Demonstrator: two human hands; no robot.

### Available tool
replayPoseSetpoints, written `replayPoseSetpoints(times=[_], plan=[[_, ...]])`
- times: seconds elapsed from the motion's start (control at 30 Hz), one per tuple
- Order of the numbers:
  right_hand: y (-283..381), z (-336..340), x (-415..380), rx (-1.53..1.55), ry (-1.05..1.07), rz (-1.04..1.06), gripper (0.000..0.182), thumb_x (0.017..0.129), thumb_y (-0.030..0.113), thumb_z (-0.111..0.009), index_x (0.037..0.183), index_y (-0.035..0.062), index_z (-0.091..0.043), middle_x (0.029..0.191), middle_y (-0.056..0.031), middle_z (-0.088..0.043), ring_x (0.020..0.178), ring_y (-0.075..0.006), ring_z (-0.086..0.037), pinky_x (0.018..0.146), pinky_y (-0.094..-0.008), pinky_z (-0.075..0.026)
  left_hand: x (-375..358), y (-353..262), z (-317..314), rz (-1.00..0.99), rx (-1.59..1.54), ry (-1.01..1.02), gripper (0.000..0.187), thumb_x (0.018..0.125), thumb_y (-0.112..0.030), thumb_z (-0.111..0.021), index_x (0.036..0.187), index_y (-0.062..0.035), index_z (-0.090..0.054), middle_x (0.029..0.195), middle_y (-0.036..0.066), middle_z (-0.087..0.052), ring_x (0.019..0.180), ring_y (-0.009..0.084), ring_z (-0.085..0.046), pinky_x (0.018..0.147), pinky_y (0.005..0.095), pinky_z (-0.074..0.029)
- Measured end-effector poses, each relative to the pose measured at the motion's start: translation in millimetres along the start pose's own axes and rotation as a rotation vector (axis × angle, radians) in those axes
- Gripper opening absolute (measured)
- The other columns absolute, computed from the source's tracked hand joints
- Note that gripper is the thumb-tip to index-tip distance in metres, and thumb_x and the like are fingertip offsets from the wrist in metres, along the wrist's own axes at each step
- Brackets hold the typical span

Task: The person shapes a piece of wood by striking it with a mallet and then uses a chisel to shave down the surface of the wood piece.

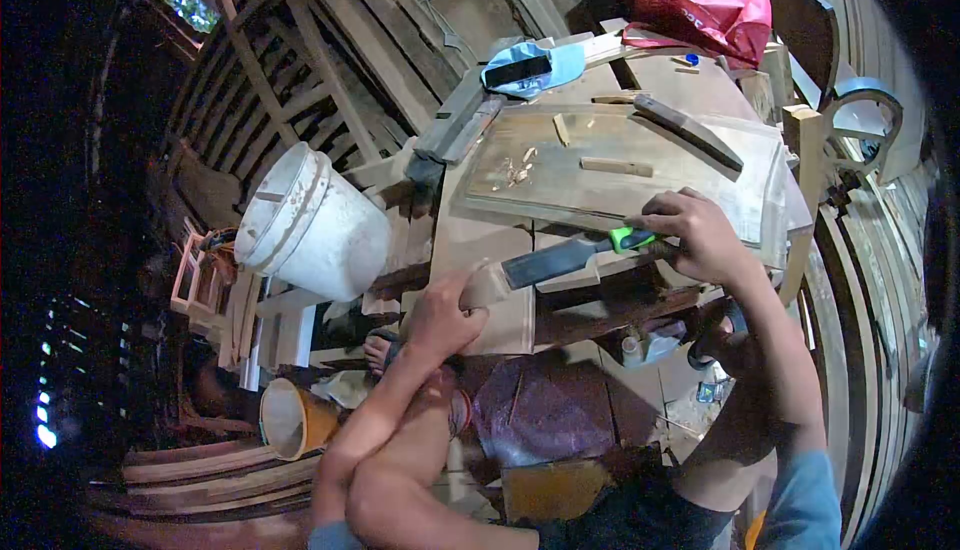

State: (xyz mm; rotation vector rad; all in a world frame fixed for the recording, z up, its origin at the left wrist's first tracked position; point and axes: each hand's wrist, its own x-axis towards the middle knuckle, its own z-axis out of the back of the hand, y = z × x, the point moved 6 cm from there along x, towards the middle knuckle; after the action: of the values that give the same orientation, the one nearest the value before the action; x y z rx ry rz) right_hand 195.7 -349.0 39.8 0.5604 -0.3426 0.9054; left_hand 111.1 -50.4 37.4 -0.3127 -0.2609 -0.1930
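My right hand is closed on the green handle of a chisel with a broad, dark grey blade. The blade points left and slightly down, across the near edge of the bench. At its tip is a small pale, translucent-looking piece, and my left hand is closed on it from the left. What that piece is I cannot make out. Just beyond the chisel lies a flat wooden panel, with a loose wooden strip, a dark curved bar and wood shavings on it.
A white bucket lies tilted left of the bench. Behind the panel are a blue cap and a red bag. An orange bucket stands low on the left. Long boards line the right side.
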Motion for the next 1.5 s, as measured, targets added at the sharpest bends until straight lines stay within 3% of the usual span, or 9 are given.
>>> replayPoseSetpoints(times=[0.33, 0.43, 0.5, 0.63, 0.73, 0.8, 1.03, 1.43, 1.5], plan=[[3, 2, 2, 0.037, 0.042, 0.02, 0.044, 0.06, 0.009, -0.065, 0.104, 0.0128, -0.067, 0.095, -0.0088, -0.062, 0.084, -0.0304, -0.055, 0.077, -0.0387, -0.044, -1, 2, -2, 0.044, 0.076, 0.074, 0.064, 0.062, -0.011, -0.063, 0.125, -0.0152, -0.05, 0.093, 0.02, -0.062, 0.087, 0.0387, -0.06, 0.081, 0.0416, -0.048], [0, -4, 1, 0.021, 0.107, 0.011, 0.043, 0.06, 0.012, -0.066, 0.103, 0.0126, -0.068, 0.095, -0.0091, -0.061, 0.083, -0.0311, -0.054, 0.077, -0.0388, -0.045, 0, -12, 7, -0.1, 0.018, -0.033, 0.059, 0.061, -0.011, -0.058, 0.12, -0.0137, -0.056, 0.08, 0.017, -0.059, 0.074, 0.0363, -0.058, 0.068, 0.0434, -0.048], [-2, -6, -1, 0.01, 0.091, 0.026, 0.044, 0.057, 0.014, -0.067, 0.102, 0.0122, -0.068, 0.094, -0.0092, -0.061, 0.083, -0.0312, -0.054, 0.077, -0.039, -0.045, 0, -10, 2, -0.065, 0.021, 0.087, 0.06, 0.06, -0.011, -0.058, 0.12, -0.0152, -0.056, 0.081, 0.017, -0.059, 0.075, 0.0361, -0.058, 0.068, 0.0427, -0.048], [-5, -8, -1, 0.028, 0.181, -0.03, 0.059, 0.047, 0.009, -0.064, 0.106, 0.0139, -0.067, 0.107, -0.0116, -0.06, 0.093, -0.0337, -0.054, 0.086, -0.0406, -0.046, -2, -9, -1, -0.16, 0.058, 0.059, 0.062, 0.059, -0.011, -0.059, 0.12, -0.0159, -0.056, 0.081, 0.016, -0.059, 0.075, 0.0354, -0.058, 0.069, 0.0429, -0.049], [-6, -10, -3, 0.027, 0.198, -0.038, 0.059, 0.047, 0.009, -0.064, 0.106, 0.0134, -0.067, 0.11, -0.0121, -0.059, 0.095, -0.0341, -0.054, 0.087, -0.0406, -0.046, -3, -8, -4, -0.17, 0.117, 0.102, 0.068, 0.059, -0.011, -0.062, 0.126, -0.0199, -0.053, 0.087, 0.014, -0.063, 0.082, 0.0336, -0.059, 0.076, 0.0397, -0.049], [1, -5, -2, -0.012, 0.142, 0.018, 0.051, 0.051, 0.014, -0.066, 0.102, 0.0141, -0.068, 0.094, -0.0086, -0.062, 0.084, -0.0312, -0.055, 0.078, -0.0389, -0.046, -2, -13, -4, -0.202, 0.104, 0.118, 0.067, 0.059, -0.012, -0.062, 0.125, -0.0193, -0.054, 0.088, 0.014, -0.063, 0.081, 0.0334, -0.06, 0.075, 0.0399, -0.049], [-2, -13, -2, 0.006, 0.197, 0.046, 0.052, 0.051, 0.015, -0.067, 0.103, 0.0142, -0.067, 0.095, -0.008, -0.062, 0.083, -0.0305, -0.056, 0.078, -0.0388, -0.046, -7, -10, -15, -0.118, 0.103, 0.269, 0.069, 0.061, -0.014, -0.059, 0.129, -0.0193, -0.049, 0.103, 0.017, -0.063, 0.085, 0.0354, -0.061, 0.079, 0.0434, -0.05], [29, -20, -1, 0.029, 0.333, 0.05, 0.052, 0.055, 0.019, -0.063, 0.107, 0.0155, -0.065, 0.094, -0.0109, -0.063, 0.083, -0.0312, -0.061, 0.073, -0.0412, -0.05, -19, 2, -18, -0.21, 0.005, 0.248, 0.06, 0.05, -0.018, -0.07, 0.11, -0.0145, -0.063, 0.093, 0.014, -0.066, 0.082, 0.0341, -0.062, 0.076, 0.0395, -0.05], [34, -27, 0, -0.156, 0.433, 0.035, 0.046, 0.062, 0.022, -0.064, 0.107, 0.0162, -0.063, 0.088, -0.0098, -0.062, 0.081, -0.0286, -0.062, 0.066, -0.0397, -0.05, -21, 2, -18, -0.239, 0.136, 0.278, 0.054, 0.051, -0.017, -0.069, 0.104, -0.0159, -0.064, 0.078, 0.015, -0.064, 0.074, 0.0342, -0.062, 0.066, 0.0423, -0.051]])
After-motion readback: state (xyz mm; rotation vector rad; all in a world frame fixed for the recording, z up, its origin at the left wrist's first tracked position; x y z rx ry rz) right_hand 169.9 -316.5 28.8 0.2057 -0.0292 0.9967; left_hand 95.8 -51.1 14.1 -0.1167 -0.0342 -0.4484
